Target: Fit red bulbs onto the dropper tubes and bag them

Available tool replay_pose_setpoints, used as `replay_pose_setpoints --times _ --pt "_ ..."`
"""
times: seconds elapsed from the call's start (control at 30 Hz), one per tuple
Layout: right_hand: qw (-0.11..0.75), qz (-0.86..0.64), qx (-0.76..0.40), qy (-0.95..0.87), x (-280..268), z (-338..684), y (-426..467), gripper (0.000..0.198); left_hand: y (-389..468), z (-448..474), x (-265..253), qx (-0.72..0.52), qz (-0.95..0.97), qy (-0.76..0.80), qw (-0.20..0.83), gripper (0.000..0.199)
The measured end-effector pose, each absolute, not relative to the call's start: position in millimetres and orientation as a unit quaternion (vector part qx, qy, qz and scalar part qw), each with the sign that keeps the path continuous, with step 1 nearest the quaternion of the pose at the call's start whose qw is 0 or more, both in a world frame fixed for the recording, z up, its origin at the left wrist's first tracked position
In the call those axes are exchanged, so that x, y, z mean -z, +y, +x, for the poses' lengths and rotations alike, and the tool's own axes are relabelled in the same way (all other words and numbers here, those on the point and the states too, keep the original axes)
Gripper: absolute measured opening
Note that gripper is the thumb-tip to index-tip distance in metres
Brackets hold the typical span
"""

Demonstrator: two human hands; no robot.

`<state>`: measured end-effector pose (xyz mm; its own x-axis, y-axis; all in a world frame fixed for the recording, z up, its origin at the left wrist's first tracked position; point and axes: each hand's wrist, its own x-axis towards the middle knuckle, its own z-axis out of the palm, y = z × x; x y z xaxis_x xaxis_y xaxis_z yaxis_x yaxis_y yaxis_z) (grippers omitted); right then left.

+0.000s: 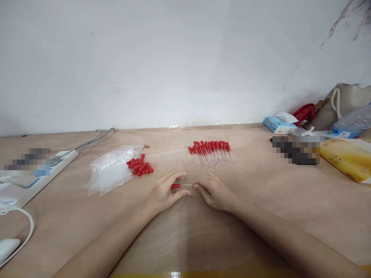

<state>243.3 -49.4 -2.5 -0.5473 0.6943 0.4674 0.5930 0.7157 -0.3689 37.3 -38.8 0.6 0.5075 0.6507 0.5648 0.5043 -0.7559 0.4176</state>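
Note:
A glass dropper with a red rubber bulb [176, 186] lies level between my two hands. My right hand [215, 192] pinches the thin glass tube near its far end. Around the bulb, my left hand [165, 194] is open, thumb and fingers apart; whether its palm touches the bulb I cannot tell. Beyond the left hand lies a heap of loose red rubber bulbs [140, 166]. Bare glass tubes [171, 159] are laid side by side just behind my hands. To their right, several droppers with red bulbs [213, 152] form a row.
Clear plastic zip bags [111, 170] lie left of the bulbs. A white power strip [65, 156] with cables is at far left. On the right are a blue tissue pack [278, 123], a dark blurred object [303, 150], a yellow packet [348, 156] and a plastic bottle [352, 121].

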Motion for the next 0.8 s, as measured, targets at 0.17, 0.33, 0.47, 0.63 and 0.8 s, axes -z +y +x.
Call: replay_pose_setpoints --times 0.17,0.33,0.47,0.63,0.8 --pt "0.338 -0.400 -0.109 -0.845 -1 261 -42 0.023 -31 22 -3 -0.396 0.828 0.383 0.106 0.064" --pt "0.321 -0.403 -0.108 -0.850 -2 263 -42 0.022 -31 28 1 -0.389 0.831 0.361 0.166 0.034" --pt "0.307 -0.391 -0.089 -0.863 -2 258 -45 0.023 -34 34 1 -0.375 0.835 0.357 0.185 0.017" --pt "0.331 -0.374 -0.077 -0.863 2 255 -45 0.021 -38 36 8 -0.394 0.827 0.354 0.190 0.011" --pt "0.323 -0.371 -0.080 -0.867 4 254 -45 0.022 -38 36 12 -0.381 0.830 0.346 0.216 0.011"
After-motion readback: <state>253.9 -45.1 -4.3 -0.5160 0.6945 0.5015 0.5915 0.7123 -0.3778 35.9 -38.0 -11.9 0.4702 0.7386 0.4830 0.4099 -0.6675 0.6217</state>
